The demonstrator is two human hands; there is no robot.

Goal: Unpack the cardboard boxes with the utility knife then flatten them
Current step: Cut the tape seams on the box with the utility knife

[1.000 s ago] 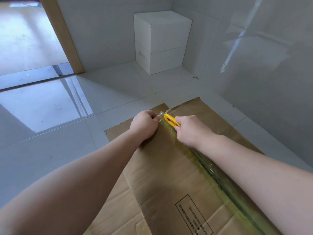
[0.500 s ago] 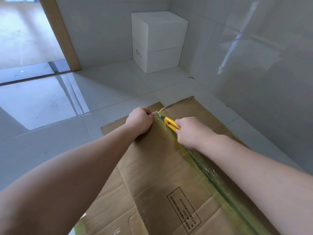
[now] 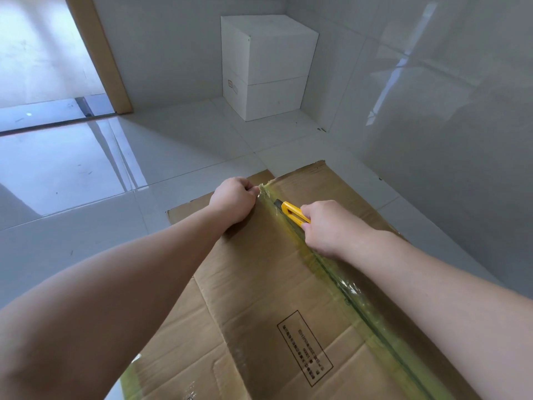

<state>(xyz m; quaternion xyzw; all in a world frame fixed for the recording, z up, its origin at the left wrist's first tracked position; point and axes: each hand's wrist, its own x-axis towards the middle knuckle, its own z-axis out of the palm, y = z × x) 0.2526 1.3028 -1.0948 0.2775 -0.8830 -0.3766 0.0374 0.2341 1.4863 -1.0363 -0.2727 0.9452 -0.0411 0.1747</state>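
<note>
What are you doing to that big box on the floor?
A person is cutting the tape on a brown cardboard box lying on the tiled floor. The right hand grips a yellow utility knife, its tip on the strip of clear tape down the middle seam. The left hand holds the tape's far end at the box's edge. Two white boxes sit stacked in the corner.
</note>
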